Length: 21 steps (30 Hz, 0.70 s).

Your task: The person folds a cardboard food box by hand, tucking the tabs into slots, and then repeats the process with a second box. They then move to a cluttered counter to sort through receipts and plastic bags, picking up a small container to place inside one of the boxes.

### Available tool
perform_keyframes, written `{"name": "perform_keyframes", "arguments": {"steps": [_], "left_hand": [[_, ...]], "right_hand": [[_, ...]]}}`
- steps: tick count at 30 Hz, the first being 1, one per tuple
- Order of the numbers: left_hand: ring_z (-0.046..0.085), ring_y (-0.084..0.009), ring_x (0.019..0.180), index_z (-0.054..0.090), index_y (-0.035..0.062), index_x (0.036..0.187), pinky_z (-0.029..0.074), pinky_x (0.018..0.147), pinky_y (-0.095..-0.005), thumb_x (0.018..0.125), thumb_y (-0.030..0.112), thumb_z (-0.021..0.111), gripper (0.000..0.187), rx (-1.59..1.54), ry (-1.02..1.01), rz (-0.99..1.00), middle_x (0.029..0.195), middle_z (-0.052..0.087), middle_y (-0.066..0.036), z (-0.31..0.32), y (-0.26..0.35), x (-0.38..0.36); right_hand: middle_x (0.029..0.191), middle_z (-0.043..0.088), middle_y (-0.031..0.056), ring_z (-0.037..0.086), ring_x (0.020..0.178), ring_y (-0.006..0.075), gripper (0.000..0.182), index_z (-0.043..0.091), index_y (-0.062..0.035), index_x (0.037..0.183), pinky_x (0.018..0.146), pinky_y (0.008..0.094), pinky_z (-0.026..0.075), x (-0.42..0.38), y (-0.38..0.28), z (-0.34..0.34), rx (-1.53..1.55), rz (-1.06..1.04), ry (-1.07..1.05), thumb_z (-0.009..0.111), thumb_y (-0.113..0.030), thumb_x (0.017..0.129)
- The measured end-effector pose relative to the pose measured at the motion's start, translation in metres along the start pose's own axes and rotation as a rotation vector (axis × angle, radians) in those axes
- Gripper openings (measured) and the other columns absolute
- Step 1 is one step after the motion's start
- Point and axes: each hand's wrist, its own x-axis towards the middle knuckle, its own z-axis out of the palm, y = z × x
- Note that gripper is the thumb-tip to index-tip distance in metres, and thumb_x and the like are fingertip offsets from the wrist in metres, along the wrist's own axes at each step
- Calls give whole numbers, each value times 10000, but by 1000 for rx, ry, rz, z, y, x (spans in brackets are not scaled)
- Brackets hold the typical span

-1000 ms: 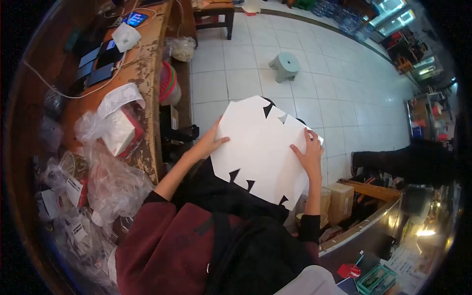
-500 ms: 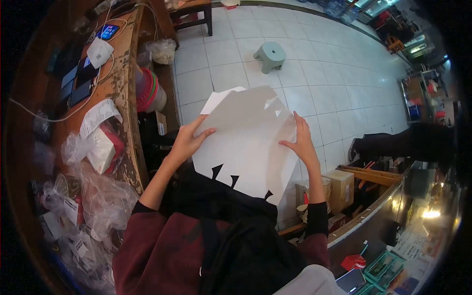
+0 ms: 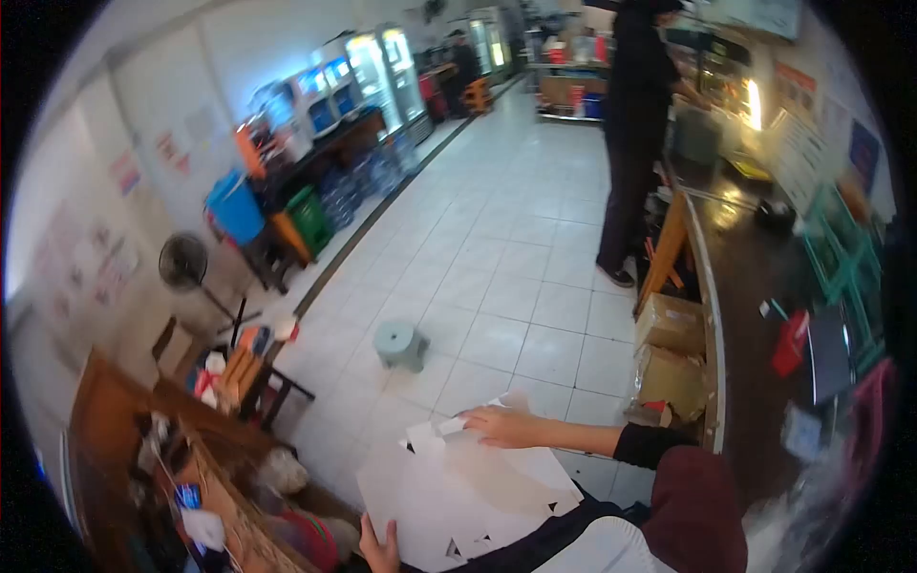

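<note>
A white sheet of paper or thin card (image 3: 458, 501) rests over my lap, with small dark triangular notches along its near edge. Folded flaps and cut pieces show at its far edge. My left hand (image 3: 379, 546) grips the sheet's near left edge, thumb on top and part of the hand cut off by the frame. Across the far edge lies my right hand (image 3: 503, 427), its fingers bent over a small flap. The fingertips are slightly blurred.
A grey-green stool (image 3: 401, 344) stands on the tiled floor ahead. At right are a dark counter (image 3: 735, 258) and cardboard boxes (image 3: 671, 325); a person in dark clothes (image 3: 635, 134) stands there. A cluttered wooden desk (image 3: 205, 477) is at lower left, a fan (image 3: 183, 263) beyond.
The view has tilted up and swung, bringing the room into sight. My right hand has moved from the sheet's right side to its far edge. My left hand stays on the left side.
</note>
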Motion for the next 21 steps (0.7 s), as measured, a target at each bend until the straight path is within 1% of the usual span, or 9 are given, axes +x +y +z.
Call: {"name": "perform_keyframes", "arguments": {"steps": [2, 5, 6, 10, 13, 15, 18, 20, 21], "left_hand": [[521, -235, 911, 391, 15, 1229, 414, 778, -329, 821, 190, 568, 478, -77, -30, -61, 1112, 511, -192, -12, 17, -1], [506, -249, 930, 380, -6, 1216, 409, 794, -337, 820, 266, 563, 514, -658, -154, -391, 1106, 502, -206, -21, 21, -1], [507, -249, 930, 382, -7, 1209, 410, 794, -337, 818, 261, 566, 509, -735, -170, -439, 1101, 503, -205, -22, 14, 0], [508, -249, 929, 391, -13, 1180, 410, 792, -338, 807, 240, 575, 487, -715, -257, -485, 1082, 506, -200, -9, -5, 1], [509, -249, 928, 398, -17, 1158, 410, 791, -338, 799, 225, 582, 471, -620, -333, -465, 1068, 508, -197, 7, -14, -2], [510, -249, 927, 403, -20, 1144, 410, 790, -338, 794, 215, 587, 460, -554, -387, -452, 1059, 509, -194, 17, -19, -2], [510, -250, 926, 410, -24, 1122, 411, 789, -338, 786, 199, 594, 444, -476, -440, -431, 1045, 511, -191, 27, -21, 2], [511, -250, 926, 414, -27, 1107, 411, 788, -338, 780, 189, 598, 433, -419, -459, -410, 1035, 513, -188, 28, -26, 4], [511, -250, 925, 417, -28, 1100, 411, 788, -339, 778, 184, 601, 428, -378, -468, -395, 1031, 513, -187, 29, -30, 6]], "right_hand": [[949, 572, 142, 547, 803, 345, 373, 453, -57, 1128, 710, 391, 435, 8, -19, -41, -9, 100, -540, 526, -255, 821], [883, 595, 145, 558, 755, 340, 418, 476, -88, 1120, 647, 390, 435, 21, -9, -69, -16, 150, -632, 589, -283, 768], [783, 608, 137, 572, 723, 279, 319, 558, -99, 1025, 637, 347, 440, 23, -10, -81, 101, 83, -555, 598, -277, 763], [764, 620, 100, 580, 685, 183, 268, 612, -66, 921, 625, 289, 440, 38, -41, -134, 298, 84, -552, 626, -273, 752], [775, 627, 65, 564, 674, 105, 330, 610, -42, 941, 630, 253, 443, 34, -55, -144, 371, 314, -391, 673, -279, 721], [760, 622, 35, 548, 666, 76, 384, 592, -10, 967, 613, 239, 440, 24, -58, -119, 588, 382, 9, 682, -291, 721], [744, 611, 175, 580, 574, 208, 381, 577, -22, 1002, 572, 289, 445, 4, -76, -92, 194, 469, 50, 641, -291, 740], [725, 570, 225, 567, 588, 332, 366, 557, -52, 1039, 571, 346, 449, -13, -83, -68, 83, 398, 161, 605, -278, 755], [725, 570, 225, 567, 588, 332, 366, 557, -52, 1039, 571, 346, 449, -20, -85, -60, 81, 393, 168, 605, -278, 755]]}}
